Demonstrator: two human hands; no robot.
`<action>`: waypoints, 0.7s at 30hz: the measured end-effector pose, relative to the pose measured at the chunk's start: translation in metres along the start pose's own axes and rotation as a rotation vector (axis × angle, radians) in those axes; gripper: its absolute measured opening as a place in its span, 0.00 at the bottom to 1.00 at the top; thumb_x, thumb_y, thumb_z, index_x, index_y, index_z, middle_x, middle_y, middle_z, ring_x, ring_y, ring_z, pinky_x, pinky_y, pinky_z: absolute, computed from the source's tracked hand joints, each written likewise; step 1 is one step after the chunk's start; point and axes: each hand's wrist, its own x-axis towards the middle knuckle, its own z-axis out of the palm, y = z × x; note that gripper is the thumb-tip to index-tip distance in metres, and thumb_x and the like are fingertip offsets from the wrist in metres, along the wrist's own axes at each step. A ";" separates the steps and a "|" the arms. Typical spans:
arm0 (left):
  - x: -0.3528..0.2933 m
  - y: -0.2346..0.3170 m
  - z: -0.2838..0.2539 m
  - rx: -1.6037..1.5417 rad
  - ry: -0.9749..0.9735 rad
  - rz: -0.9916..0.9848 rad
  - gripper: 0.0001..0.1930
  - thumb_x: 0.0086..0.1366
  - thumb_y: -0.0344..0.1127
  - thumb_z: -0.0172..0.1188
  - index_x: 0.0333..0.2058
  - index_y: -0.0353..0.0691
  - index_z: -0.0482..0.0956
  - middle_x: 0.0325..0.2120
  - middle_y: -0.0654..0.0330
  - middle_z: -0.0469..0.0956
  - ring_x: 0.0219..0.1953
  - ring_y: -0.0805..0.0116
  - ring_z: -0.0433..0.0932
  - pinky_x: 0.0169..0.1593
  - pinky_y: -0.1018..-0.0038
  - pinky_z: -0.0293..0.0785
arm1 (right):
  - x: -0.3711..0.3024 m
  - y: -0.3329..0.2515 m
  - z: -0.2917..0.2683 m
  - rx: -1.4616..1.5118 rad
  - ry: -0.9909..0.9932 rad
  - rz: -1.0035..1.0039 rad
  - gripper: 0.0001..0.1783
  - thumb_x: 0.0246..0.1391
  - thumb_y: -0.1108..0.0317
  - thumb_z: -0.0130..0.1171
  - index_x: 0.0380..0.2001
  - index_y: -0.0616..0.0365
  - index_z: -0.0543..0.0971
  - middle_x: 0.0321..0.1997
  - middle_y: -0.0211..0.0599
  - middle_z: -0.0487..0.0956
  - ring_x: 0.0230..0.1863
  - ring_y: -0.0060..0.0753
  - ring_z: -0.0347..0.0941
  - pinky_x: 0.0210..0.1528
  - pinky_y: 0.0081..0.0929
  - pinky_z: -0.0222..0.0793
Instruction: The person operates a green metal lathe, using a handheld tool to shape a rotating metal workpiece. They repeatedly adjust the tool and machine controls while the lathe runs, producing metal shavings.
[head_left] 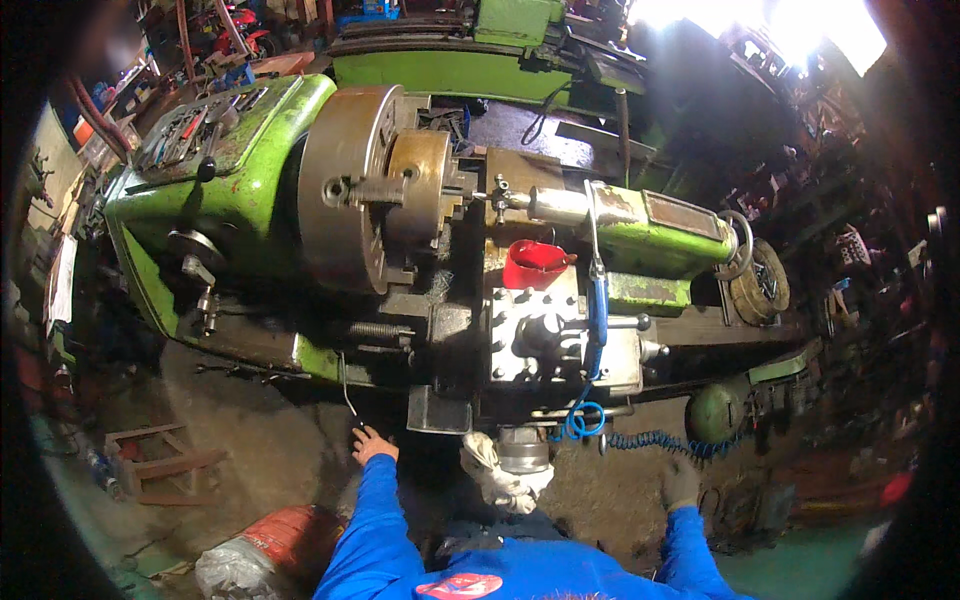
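Note:
My left hand (375, 447), at the end of a blue sleeve, has its fingers at the dark knob of a thin bent lever (348, 390) on the front of a green lathe (240, 225). The fingers look closed round that knob. Out to the right, my right hand (681, 485) hangs low, below a coiled blue air hose (655, 440), and touches nothing I can make out. It looks greyish and its fingers are unclear. A large round chuck (345, 190) faces the tailstock (670, 225), whose spindle carries a small cross-handled tool holder (502, 199).
A white rag (495, 480) drapes beside the metal handwheel (524, 450) before me. On the carriage sit a bolted tool post (538, 335), a red container (535, 264) and a blue air gun (599, 320). A wooden frame (165, 465) and a red and clear sack (270, 550) lie at left.

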 end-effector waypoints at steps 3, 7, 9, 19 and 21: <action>-0.004 0.001 -0.002 -0.167 0.086 -0.002 0.39 0.70 0.55 0.65 0.74 0.46 0.66 0.77 0.44 0.58 0.71 0.40 0.69 0.71 0.44 0.67 | 0.058 -0.105 -0.068 0.564 0.236 -0.162 0.16 0.69 0.63 0.61 0.49 0.67 0.82 0.48 0.45 0.85 0.50 0.40 0.79 0.59 0.35 0.72; -0.009 0.028 -0.042 -0.492 0.240 0.182 0.34 0.72 0.53 0.64 0.70 0.45 0.71 0.73 0.45 0.65 0.70 0.43 0.70 0.69 0.43 0.68 | 0.127 -0.221 -0.129 0.850 0.061 -0.233 0.13 0.69 0.62 0.62 0.42 0.64 0.85 0.41 0.31 0.83 0.45 0.23 0.76 0.49 0.26 0.73; -0.002 0.040 -0.059 -0.673 0.429 0.395 0.29 0.73 0.47 0.65 0.67 0.41 0.74 0.69 0.48 0.71 0.63 0.48 0.78 0.64 0.53 0.76 | 0.149 -0.295 -0.144 0.813 -0.062 -0.384 0.21 0.65 0.57 0.66 0.52 0.64 0.86 0.46 0.36 0.86 0.46 0.27 0.79 0.48 0.28 0.76; -0.137 0.153 -0.287 -1.142 0.392 0.864 0.20 0.76 0.36 0.64 0.63 0.38 0.79 0.52 0.51 0.87 0.50 0.66 0.86 0.55 0.69 0.82 | 0.215 -0.470 -0.086 -0.091 -0.100 -0.829 0.20 0.65 0.51 0.58 0.51 0.48 0.87 0.51 0.50 0.87 0.55 0.59 0.83 0.58 0.53 0.79; -0.156 0.167 -0.308 -1.144 0.423 0.877 0.20 0.76 0.36 0.64 0.63 0.38 0.80 0.52 0.52 0.87 0.50 0.66 0.86 0.55 0.68 0.81 | 0.218 -0.475 -0.075 -0.092 -0.108 -0.918 0.16 0.63 0.55 0.60 0.48 0.47 0.87 0.48 0.49 0.88 0.53 0.58 0.84 0.56 0.54 0.79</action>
